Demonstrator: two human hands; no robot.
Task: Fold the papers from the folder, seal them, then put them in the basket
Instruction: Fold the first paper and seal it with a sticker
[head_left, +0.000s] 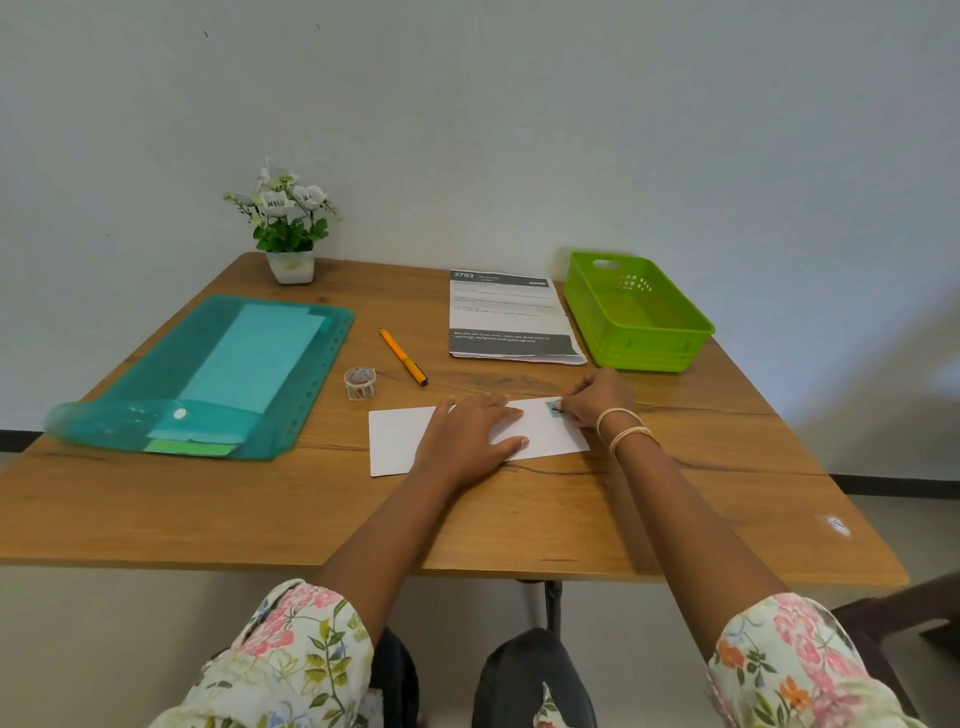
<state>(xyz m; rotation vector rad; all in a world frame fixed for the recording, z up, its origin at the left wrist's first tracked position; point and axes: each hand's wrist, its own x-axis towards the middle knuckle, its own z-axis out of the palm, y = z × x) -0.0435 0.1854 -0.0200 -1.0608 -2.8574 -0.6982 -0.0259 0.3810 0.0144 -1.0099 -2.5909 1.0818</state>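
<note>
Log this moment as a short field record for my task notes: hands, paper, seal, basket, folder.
left hand: flat on the folded paper, holding it down
right hand: fingertips pressing a small tape piece at the paper's far edge
tape roll: on the table, left of the pen
basket: green, no papers inside
folder: teal, at left
printed sheets: beside the basket

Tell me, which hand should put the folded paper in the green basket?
Probably the right hand: it rests at the folded paper's right end, on the sticker, nearest the green basket. The left hand lies flat mid-paper, farther away.
</note>
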